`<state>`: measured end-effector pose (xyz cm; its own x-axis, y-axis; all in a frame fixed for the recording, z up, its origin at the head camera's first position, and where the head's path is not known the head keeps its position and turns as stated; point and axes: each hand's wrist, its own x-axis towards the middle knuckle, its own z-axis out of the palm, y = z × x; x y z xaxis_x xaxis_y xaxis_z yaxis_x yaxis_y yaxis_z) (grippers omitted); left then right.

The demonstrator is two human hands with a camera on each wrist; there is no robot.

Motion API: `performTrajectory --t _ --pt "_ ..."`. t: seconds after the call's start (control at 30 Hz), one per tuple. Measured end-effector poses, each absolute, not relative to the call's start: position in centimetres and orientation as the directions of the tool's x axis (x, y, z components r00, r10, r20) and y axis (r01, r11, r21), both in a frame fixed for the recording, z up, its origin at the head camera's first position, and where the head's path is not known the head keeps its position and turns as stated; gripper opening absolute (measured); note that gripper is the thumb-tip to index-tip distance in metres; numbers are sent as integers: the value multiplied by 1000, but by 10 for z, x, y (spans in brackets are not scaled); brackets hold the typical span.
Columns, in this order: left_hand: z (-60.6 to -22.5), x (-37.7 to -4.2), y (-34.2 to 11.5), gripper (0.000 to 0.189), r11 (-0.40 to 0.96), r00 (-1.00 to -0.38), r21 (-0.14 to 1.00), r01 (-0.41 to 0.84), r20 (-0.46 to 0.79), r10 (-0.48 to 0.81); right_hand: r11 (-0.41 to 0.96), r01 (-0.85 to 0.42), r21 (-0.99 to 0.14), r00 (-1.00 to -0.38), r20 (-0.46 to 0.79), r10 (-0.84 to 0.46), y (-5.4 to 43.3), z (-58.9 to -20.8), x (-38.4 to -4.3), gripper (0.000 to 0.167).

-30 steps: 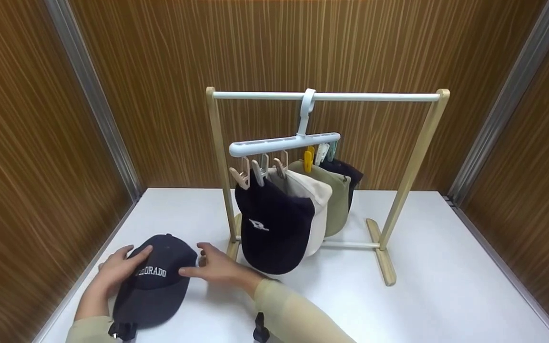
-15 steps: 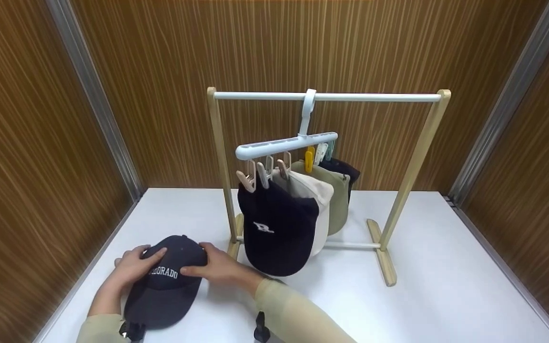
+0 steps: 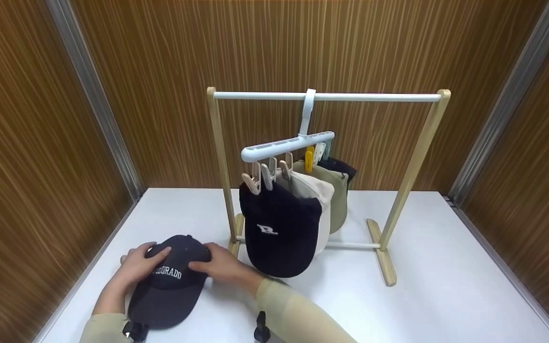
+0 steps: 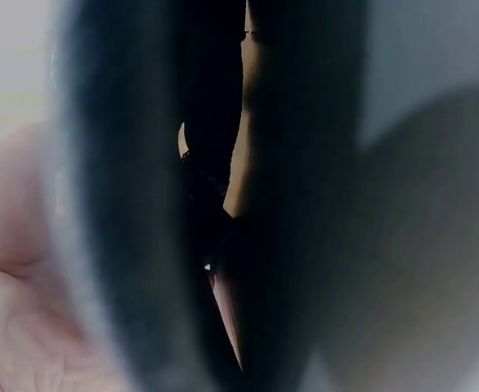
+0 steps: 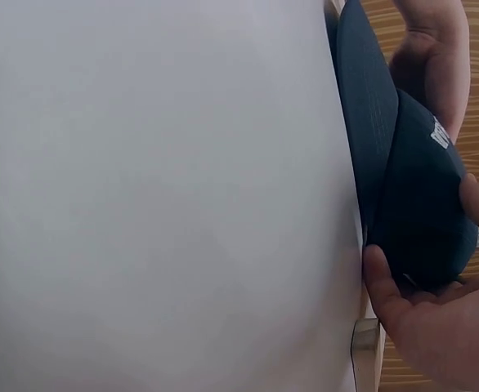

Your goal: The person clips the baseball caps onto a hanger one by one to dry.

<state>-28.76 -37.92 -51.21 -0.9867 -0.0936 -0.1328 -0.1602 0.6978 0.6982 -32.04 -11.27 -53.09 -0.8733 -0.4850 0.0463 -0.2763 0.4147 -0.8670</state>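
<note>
A dark navy baseball cap (image 3: pixel 167 302) with white lettering sits at the front left of the white table, its brim toward the person. The left hand (image 3: pixel 138 263) holds the cap's left side, thumb laid across the crown and the other fingers partly hidden behind it. On the opposite side the right hand (image 3: pixel 224 264) grips the crown's edge, its thumb on the front panel. The right wrist view shows the right hand's fingers (image 5: pixel 384 282) curled at the cap's lower edge. In the left wrist view a dark blurred shape covers most of the frame beside the palm (image 4: pixel 19 269).
Right of the hands stands a wooden rack (image 3: pixel 410 162) with a white bar. From it a white hanger (image 3: pixel 274 148) carries clothespins (image 3: pixel 251 184) holding a black cap (image 3: pixel 281 238), a white cap (image 3: pixel 324 228), an olive cap (image 3: pixel 339 205) and another dark cap (image 3: pixel 339 165).
The navy cap and the left hand have shifted right. The right hand, at first apart from the cap, now grips it. The hanger has turned slightly, its near end swinging right.
</note>
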Motion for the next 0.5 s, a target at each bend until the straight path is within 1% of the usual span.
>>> performTrajectory --t 0.23,0.5 --pt "-512 -288 -377 94 648 -989 747 -148 -112 -97 378 -282 -882 -878 79 -472 -113 -529 -321 39" --pt "-511 -287 -373 84 565 -991 814 -135 -108 -81 289 -264 -920 -896 122 -428 -113 -526 -319 26"
